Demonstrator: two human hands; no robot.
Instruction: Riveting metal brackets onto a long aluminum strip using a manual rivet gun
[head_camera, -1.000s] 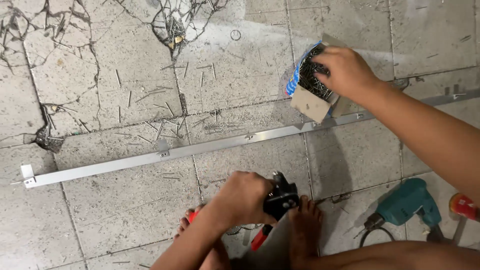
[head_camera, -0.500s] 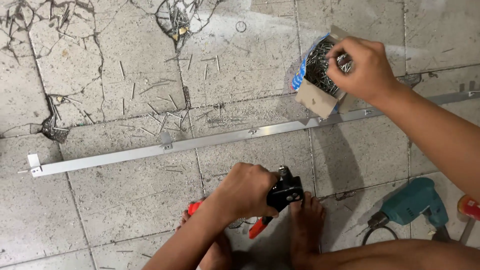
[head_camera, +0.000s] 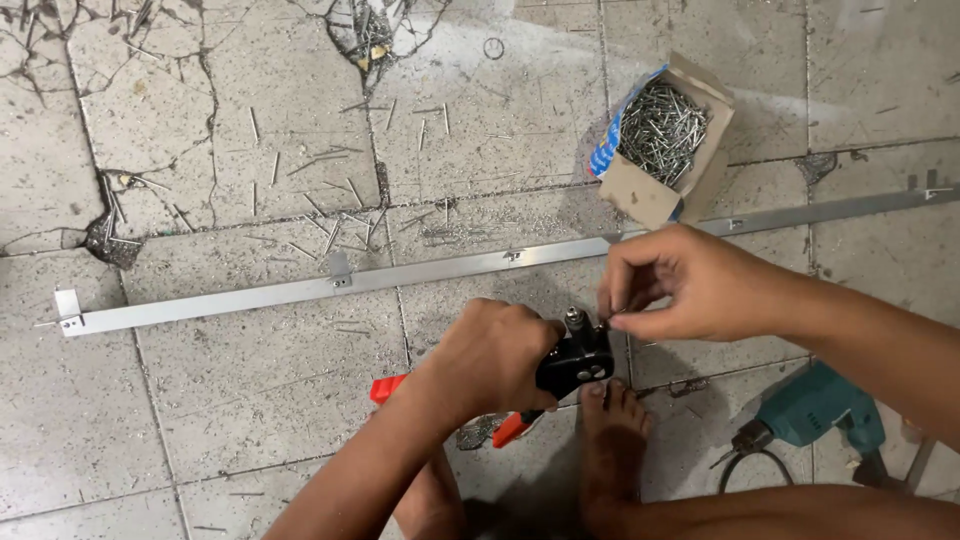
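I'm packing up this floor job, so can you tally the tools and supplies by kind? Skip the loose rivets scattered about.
Rivet gun, black with red handles, in the left hand: 1
Teal drill: 1
Open box of rivets: 1
Long metal strip: 1
Rivet pinched in the right hand: 1
Total: 5
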